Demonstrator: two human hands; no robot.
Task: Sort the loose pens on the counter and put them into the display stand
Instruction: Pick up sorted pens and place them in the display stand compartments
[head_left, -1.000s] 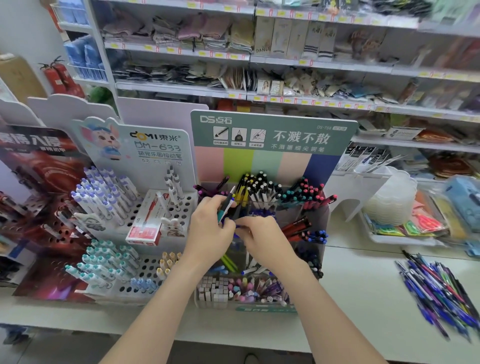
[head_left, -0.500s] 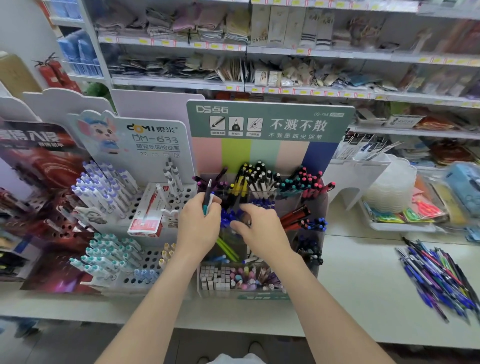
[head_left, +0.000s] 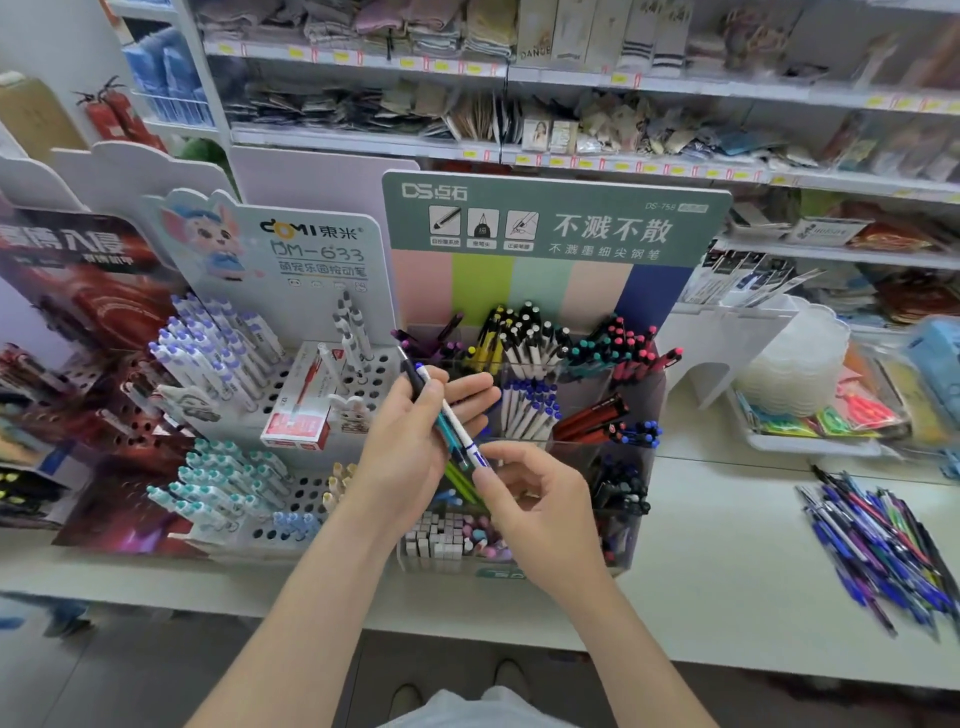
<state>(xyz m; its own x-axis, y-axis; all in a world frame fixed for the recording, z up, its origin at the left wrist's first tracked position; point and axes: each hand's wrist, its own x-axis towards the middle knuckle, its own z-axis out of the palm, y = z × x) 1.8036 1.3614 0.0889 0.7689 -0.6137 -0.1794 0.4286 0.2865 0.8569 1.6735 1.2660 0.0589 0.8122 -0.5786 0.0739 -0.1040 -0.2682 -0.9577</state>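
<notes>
Left hand (head_left: 408, 447) grips a few pens (head_left: 451, 420) under its thumb; right hand (head_left: 540, 499) pinches their lower ends, before the stand (head_left: 597, 291).

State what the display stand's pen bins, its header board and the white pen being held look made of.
Pen bins: clear hard plastic, probably acrylic; pens show through glossy walls. Header board: printed card or foam board, matte, flat cut edge; uncertain which. White pen: smooth glossy plastic barrel, blue print.

Left hand (head_left: 410, 452) and right hand (head_left: 535, 499) pulled back off display stand (head_left: 550, 223); right pinching white pen (head_left: 460, 428).
</notes>
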